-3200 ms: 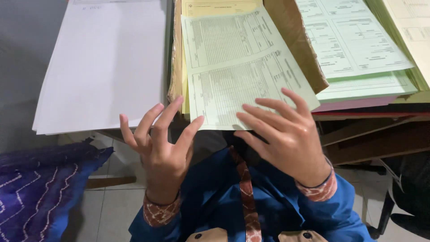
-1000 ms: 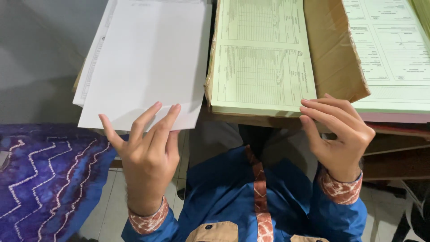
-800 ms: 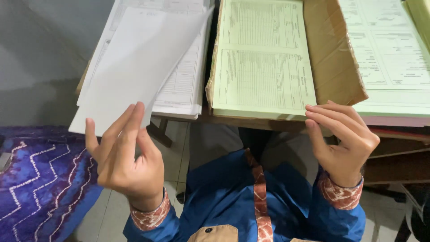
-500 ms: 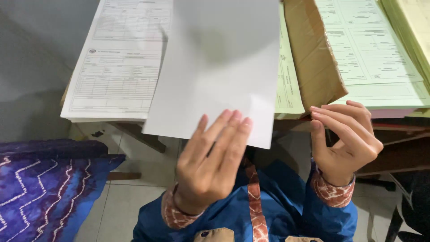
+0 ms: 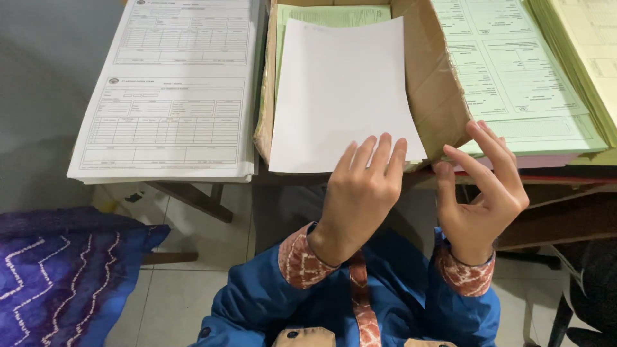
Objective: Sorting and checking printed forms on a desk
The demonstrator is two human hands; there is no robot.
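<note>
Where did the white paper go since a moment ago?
The left hand lifted the blank white sheet off the printed white stack and carried it rightward; it now lies on the pale green forms in the cardboard box, fingertips on its near edge. The white stack's printed top now shows. The right hand stayed open by the box's corner. The green stack on the right stayed put.

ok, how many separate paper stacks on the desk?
4: white forms stack far left; boxed green stack under the blank sheet; pale green stack to its right; yellowish stack far right, partly cropped.
</note>
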